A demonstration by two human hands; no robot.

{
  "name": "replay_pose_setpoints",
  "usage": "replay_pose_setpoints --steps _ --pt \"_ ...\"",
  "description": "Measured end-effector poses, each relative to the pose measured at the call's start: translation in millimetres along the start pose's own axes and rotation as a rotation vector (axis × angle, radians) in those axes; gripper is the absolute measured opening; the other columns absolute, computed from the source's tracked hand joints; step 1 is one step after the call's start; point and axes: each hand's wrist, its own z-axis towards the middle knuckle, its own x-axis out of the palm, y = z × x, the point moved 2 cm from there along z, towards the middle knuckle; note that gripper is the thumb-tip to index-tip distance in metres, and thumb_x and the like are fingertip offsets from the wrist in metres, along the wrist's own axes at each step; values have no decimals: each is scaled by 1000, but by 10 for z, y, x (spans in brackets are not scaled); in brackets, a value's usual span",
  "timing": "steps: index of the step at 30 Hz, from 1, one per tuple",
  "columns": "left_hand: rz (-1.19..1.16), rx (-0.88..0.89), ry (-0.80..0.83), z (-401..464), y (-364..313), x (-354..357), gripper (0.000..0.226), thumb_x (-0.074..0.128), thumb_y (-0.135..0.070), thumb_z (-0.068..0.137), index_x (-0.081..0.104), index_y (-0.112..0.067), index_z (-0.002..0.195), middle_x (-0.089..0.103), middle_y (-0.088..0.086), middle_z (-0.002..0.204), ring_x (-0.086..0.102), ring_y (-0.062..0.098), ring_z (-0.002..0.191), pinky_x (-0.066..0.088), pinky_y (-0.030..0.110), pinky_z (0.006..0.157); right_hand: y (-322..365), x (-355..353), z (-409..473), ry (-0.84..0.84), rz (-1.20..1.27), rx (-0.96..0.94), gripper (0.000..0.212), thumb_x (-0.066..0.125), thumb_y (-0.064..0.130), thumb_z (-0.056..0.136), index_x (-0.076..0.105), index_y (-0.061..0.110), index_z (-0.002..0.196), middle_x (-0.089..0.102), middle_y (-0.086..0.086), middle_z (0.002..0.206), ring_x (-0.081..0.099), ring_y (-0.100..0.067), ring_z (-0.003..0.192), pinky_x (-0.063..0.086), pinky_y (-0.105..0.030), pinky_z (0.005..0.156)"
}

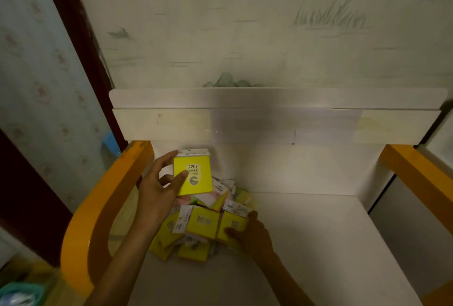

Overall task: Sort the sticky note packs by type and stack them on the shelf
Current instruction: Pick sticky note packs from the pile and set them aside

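Observation:
A heap of sticky note packs [196, 239], mostly yellow with a few pink and pale ones, lies on the white shelf [306, 232] at its left rear. My left hand [159, 188] holds a yellow pack marked 2207 [196, 178] upright above the heap, thumb across its face. Lower down, my right hand [252, 234] grips another yellow pack [232, 226] at the heap's right edge, thumb on top.
Orange side rails stand on the left [98, 207] and on the right [416, 173] of the shelf. A white upper ledge [269, 119] crosses the back. A patterned wall rises behind. A teal object [22, 293] sits at the bottom left.

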Motion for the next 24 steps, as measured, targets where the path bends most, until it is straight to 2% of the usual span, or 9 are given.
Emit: replay_pose_setpoints --steps 4,6,7,9,11,14,18,21,24 --pt "15 2 25 15 36 44 42 69 -12 84 58 -34 118 67 -27 98 71 6 83 56 23 50 -52 -89 -40 -84 194 -61 78 78 42 74 34 13 131 56 -8 125 58 -27 112 50 -34 86" --pt "25 34 37 31 44 81 41 68 -12 85 58 -34 118 65 -32 97 70 4 81 56 23 50 -61 -174 -63 -94 320 -125 63 78 26 77 40 12 126 60 -5 116 61 -25 104 55 -39 81" --pt "26 46 45 39 51 103 41 68 -11 85 58 -33 118 65 -32 98 70 4 80 56 23 50 -65 -231 -82 -89 388 -146 58 76 19 79 43 11 126 62 -2 107 63 -22 95 58 -40 73" --pt "9 35 65 59 83 157 42 68 -11 85 58 -31 120 64 -27 104 71 6 81 56 24 51 -80 -393 -121 -110 480 -173 52 74 11 81 49 12 127 60 5 93 63 -16 80 59 -34 56" --pt "-18 -4 97 67 128 219 42 67 -10 86 58 -31 121 65 -27 104 71 10 83 58 30 51 -101 -598 -164 -169 541 -197 49 73 10 81 53 14 126 61 0 95 63 -16 79 58 -32 50" --pt "-29 -4 145 44 168 339 41 67 -10 87 56 -27 122 65 -24 104 72 14 83 59 37 52 -127 -978 -262 -271 702 -226 46 72 4 81 55 17 121 61 -11 101 66 -18 78 58 -36 49" --pt "-32 -7 187 -46 187 585 41 67 -10 87 56 -22 124 63 -3 115 71 17 82 58 32 51 -251 -1568 -431 -397 799 -278 48 71 4 81 54 21 124 62 -12 98 69 -26 82 58 -38 53" --pt "-56 -8 230 -172 150 839 42 67 -9 86 55 -21 125 63 -5 112 70 11 80 56 27 47 -487 -1941 -560 -462 787 -305 50 71 6 82 53 24 124 62 -6 98 70 -15 78 58 -36 53" --pt "-65 -12 251 -310 111 1120 43 67 -7 86 55 -19 125 62 -7 114 70 12 79 54 28 44 -879 -2223 -611 -530 792 -271 51 70 4 82 51 22 126 60 -5 101 67 -15 83 58 -34 53"
